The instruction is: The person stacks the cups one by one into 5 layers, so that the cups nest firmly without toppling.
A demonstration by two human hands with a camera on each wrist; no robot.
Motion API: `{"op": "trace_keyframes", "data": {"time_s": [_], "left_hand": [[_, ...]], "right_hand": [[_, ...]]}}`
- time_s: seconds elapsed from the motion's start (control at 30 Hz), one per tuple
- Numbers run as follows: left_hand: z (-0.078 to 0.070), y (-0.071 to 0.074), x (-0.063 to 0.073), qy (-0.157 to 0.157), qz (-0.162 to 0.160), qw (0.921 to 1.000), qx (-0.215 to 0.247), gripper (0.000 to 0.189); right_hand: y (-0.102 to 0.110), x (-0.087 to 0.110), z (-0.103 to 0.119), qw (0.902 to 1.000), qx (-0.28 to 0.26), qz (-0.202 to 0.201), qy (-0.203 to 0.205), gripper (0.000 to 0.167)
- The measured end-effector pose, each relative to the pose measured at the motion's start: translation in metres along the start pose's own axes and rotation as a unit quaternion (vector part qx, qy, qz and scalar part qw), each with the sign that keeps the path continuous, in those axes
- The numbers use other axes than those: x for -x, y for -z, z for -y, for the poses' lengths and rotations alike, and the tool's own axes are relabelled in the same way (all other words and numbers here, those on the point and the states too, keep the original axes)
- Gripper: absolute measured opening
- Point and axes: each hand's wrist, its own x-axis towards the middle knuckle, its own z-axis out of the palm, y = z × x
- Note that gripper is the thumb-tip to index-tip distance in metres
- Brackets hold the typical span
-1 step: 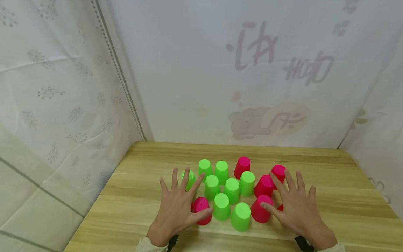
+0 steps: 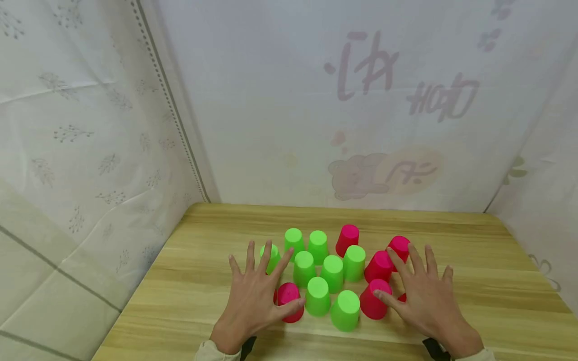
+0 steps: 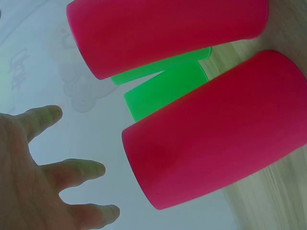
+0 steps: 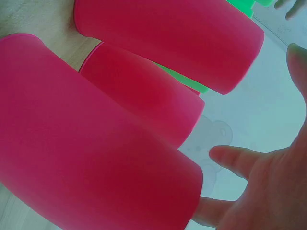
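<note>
Upside-down plastic cups stand in a loose group on the wooden table, several bright green point(image 2: 318, 297) and several pinkish red point(image 2: 374, 301). My left hand point(image 2: 253, 296), fingers spread, is over the group's left side and grips nothing. Its thumb overlaps a red cup point(image 2: 289, 293) in the head view, and it partly hides another red one. In the left wrist view two red cups point(image 3: 220, 129) stand beside the spread fingers point(image 3: 72, 172). My right hand point(image 2: 426, 298) is likewise spread over the right side, partly hiding a red cup point(image 4: 96, 139) that looms large in the right wrist view.
The wood-grain table point(image 2: 180, 281) reaches back to a pale printed cloth point(image 2: 271, 125). A similar cloth with leaf prints point(image 2: 90, 150) hangs along the left, and another point(image 2: 542, 200) along the right. One red cup point(image 2: 347, 239) stands at the back of the group.
</note>
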Motion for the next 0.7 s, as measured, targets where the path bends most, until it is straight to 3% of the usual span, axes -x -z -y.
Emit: {"op": "trace_keyframes", "data": {"time_s": [0.2,0.37,0.57,0.7], "left_hand": [[0.005,0.004,0.004,-0.006,-0.011,0.9999,0.001,0.088],[0.013,0.006,0.008,-0.008,-0.017,0.9992,0.036,0.083],[0.018,0.006,0.012,-0.014,-0.049,0.9954,0.081,0.080],[0.019,0.006,0.015,-0.017,-0.078,0.9891,0.124,0.075]], "right_hand": [[0.005,-0.002,-0.004,0.9996,-0.023,-0.018,0.005,0.090],[0.014,-0.010,-0.017,0.9940,-0.088,-0.057,0.029,0.081],[0.023,-0.020,-0.033,0.9784,-0.204,-0.011,0.030,0.077],[0.026,-0.028,-0.043,0.9695,-0.239,0.005,0.052,0.075]]}}
